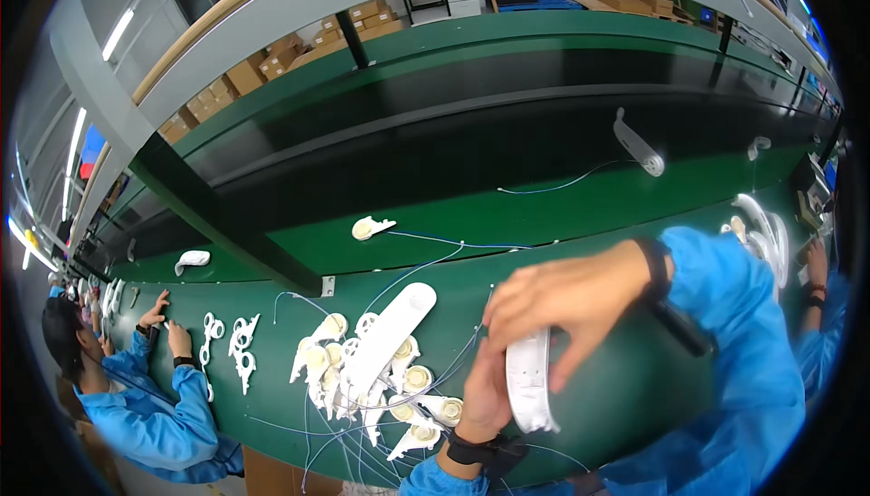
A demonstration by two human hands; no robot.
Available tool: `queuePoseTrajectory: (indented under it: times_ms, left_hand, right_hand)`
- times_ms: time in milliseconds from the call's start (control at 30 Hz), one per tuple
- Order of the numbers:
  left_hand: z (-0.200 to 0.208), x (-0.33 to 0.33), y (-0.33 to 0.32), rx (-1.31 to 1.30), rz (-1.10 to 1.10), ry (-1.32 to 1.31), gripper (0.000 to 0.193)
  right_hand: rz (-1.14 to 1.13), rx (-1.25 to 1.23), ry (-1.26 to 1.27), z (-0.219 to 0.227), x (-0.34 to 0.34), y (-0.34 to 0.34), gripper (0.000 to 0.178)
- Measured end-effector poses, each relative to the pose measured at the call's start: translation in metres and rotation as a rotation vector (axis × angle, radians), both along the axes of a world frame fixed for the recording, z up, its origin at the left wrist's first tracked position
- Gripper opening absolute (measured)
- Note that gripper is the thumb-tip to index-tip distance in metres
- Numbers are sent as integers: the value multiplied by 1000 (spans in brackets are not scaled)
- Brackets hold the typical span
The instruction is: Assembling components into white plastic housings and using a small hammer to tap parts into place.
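Long green surface (580,215) is seen across frame centre, cardboard boxes (272,56) stacked upper left. White plastic part (528,380), lower centre, is clamped between both hands: left hand (483,396) cupped beneath, right hand (566,301) curled over top. White parts pile (381,369) is wired, just left.

The right hand (566,301) is motion-blurred, its fingers (507,310) covering the white plastic part's (530,387) top edge (the left hand's (485,396) palm sits hidden behind it).
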State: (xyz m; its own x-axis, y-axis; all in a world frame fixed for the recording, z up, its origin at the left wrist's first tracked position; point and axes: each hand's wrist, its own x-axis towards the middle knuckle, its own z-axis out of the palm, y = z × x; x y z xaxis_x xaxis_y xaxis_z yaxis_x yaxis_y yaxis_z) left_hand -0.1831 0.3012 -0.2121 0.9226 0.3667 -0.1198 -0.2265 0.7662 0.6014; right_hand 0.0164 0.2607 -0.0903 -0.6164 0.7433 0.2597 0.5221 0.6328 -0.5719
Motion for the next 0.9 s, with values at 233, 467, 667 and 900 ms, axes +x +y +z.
queuePoseTrajectory:
  times_ms: [233, 467, 667, 900]
  left_hand:
    - [-4, -2, 7, 40, 266, 174, 35]
    - [1, -5, 1, 114, 644, 223, 45]
    - [5, -6, 1, 149, 667, 161, 46]
    - [9, -8, 2, 262, 610, 135, 42]
  right_hand:
    - [-699, -102, -38, -51, 35, 143, 26]
    - [-907, 84, -261, -133, -3, 237, 41]
    - [-975, -3, -420, -141, 17, 228, 44]
    - [-893, 119, -50, -82, 86, 129, 37]
